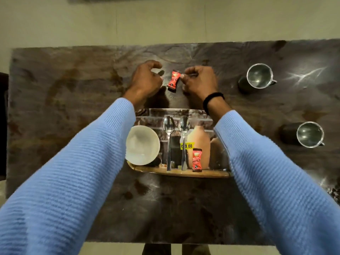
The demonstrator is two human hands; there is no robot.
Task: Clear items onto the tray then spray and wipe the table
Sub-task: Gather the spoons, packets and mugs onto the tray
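A red sachet (173, 80) hangs just above the dark stone table (73, 85), beyond the tray. My right hand (200, 80) pinches the sachet's right edge between thumb and fingers. On the sachet's other side, my left hand (146, 79) is curled with its fingers apart, and its fingertips are close to the sachet but do not clearly touch it. The wooden-rimmed tray (202, 174), with a printed picture on it, lies between my forearms. It holds a white bowl (142, 145), two steel spoons (168, 137) (184, 138) and a second red sachet (197, 160).
Two steel mugs stand on the table to the right, one at the far side (259, 76) and one nearer (310, 134). Brownish stains mark the left and near parts of the tabletop. Pale floor lies beyond the far edge.
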